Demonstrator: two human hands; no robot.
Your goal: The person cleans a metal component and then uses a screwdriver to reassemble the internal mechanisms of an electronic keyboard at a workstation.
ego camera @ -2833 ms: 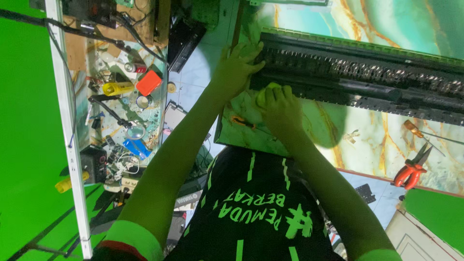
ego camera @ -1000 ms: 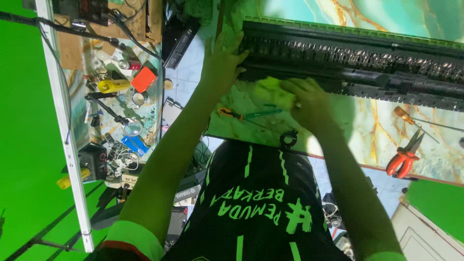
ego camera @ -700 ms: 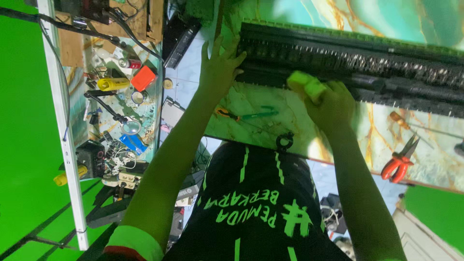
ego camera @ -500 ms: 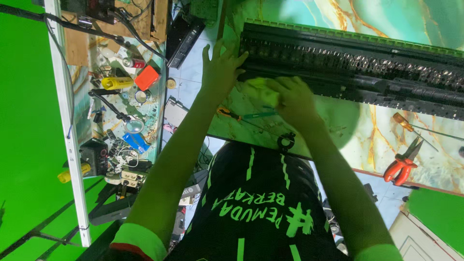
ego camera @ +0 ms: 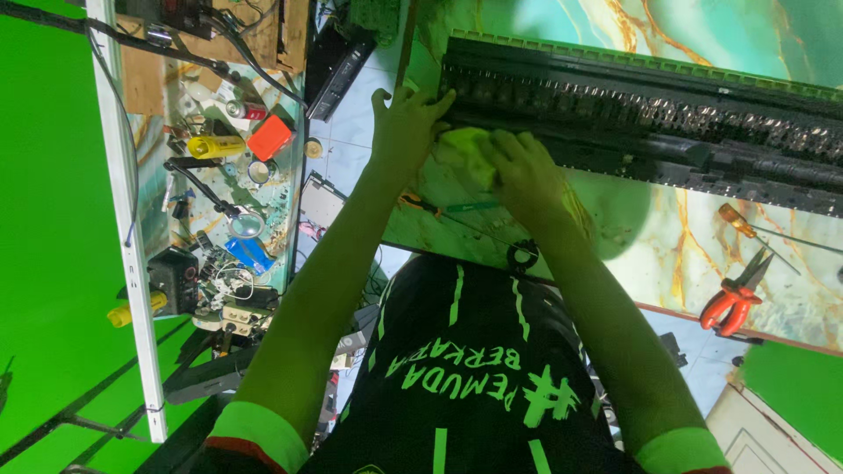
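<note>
Your left hand (ego camera: pixel 406 132) lies flat, fingers spread, on the left end of the long black toothed assembly (ego camera: pixel 650 123); the fingertips rest on its near edge and the grip closes on nothing. Your right hand (ego camera: pixel 524 171) sits just right of it, its grip closed down over a pale yellow-green cloth (ego camera: pixel 463 154). The cloth is bunched under the fingers and pokes out toward the left hand, almost touching it. The cloth lies on the marbled green counter (ego camera: pixel 632 237), against the near side of the assembly's left end.

The assembly runs from left to far right across the counter, with a row of metal contacts along its length.

Near your right wrist, a thin green-handled tool (ego camera: pixel 470 208) lies on the counter, and a small black ring (ego camera: pixel 522 256) sits at the counter's near edge. Well apart to the right lie red-handled pliers (ego camera: pixel 733 298) and an orange-handled screwdriver (ego camera: pixel 738 221).

To the left, a separate cluttered shelf (ego camera: pixel 219 175) holds a red block (ego camera: pixel 268 138), a yellow tube (ego camera: pixel 215 146) and a magnifier (ego camera: pixel 247 226).
</note>
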